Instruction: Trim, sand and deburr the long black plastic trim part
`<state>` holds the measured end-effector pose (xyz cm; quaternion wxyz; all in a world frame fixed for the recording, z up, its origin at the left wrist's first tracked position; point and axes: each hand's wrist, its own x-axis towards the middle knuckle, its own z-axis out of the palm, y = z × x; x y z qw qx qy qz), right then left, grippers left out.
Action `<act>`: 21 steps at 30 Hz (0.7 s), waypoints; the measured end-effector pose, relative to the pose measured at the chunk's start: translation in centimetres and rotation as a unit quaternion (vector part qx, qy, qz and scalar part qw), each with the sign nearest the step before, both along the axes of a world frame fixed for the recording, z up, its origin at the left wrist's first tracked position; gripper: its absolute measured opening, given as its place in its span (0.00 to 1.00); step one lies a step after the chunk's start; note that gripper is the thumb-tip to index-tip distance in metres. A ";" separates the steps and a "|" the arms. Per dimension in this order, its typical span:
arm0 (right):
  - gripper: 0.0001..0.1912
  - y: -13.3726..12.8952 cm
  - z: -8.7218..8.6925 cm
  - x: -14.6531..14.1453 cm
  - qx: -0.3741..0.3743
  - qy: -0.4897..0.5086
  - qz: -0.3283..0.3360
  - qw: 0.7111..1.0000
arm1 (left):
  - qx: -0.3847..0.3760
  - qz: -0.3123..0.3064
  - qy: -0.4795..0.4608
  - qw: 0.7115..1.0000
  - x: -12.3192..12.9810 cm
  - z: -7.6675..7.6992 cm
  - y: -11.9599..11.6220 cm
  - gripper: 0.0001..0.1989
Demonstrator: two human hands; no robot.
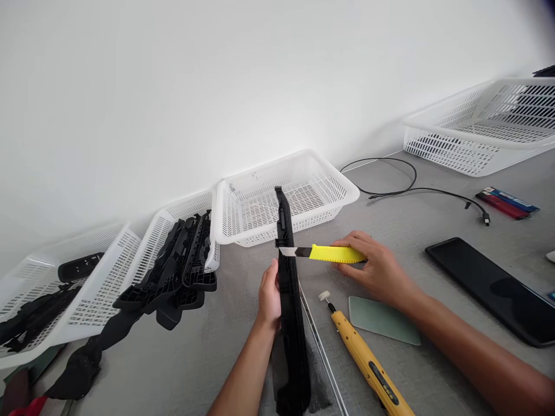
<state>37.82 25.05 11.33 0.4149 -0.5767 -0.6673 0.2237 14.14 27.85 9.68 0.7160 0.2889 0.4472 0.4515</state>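
Note:
My left hand (270,296) is closed around a long black plastic part (291,312), held lengthwise in front of me with its far end over a white basket. Only the thumb side of that hand shows; the part hides the other fingers. In my right hand (376,263) is a yellow utility knife (336,253), pointing left. Its blade lies against or just over the part's upper section; I cannot tell whether it touches. A yellow handheld rotary tool (366,361) with a small pale round tip lies below my right hand, beside a greenish translucent plate (384,319).
A white basket (286,228) stands ahead. Left of it, black parts (173,260) fill another basket, with a further basket (91,306) beyond. To the right are a phone (494,289), a black cable (411,189), red and blue packets (507,202) and a large basket (451,151).

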 end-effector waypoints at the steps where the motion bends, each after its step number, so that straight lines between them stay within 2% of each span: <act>1: 0.10 0.1 -0.1 0.1 0.003 -0.002 -0.017 1.000 | 0.005 0.000 0.004 1.000 0.0 -0.1 0.0 0.28; 5: 0.14 0.3 -0.2 0.8 0.008 -0.003 -0.097 0.995 | 0.061 -0.020 0.028 0.998 -0.1 0.1 -0.5 0.25; 8: 0.22 0.5 -0.4 1.3 -0.014 0.037 -0.154 0.987 | 0.127 -0.102 0.055 0.985 0.0 0.7 -0.8 0.23; 10: 0.27 0.5 -0.6 1.5 -0.034 0.075 -0.177 0.981 | 0.141 -0.153 0.074 0.975 0.0 1.0 -0.8 0.21; 15: 0.22 0.5 -0.7 1.1 -0.050 0.075 -0.135 0.987 | 0.137 -0.170 0.102 0.970 0.2 1.4 -0.9 0.24; 21: 0.21 0.3 -0.2 0.4 -0.052 0.079 -0.081 0.992 | 0.149 -0.136 0.141 0.969 0.5 1.6 -0.9 0.24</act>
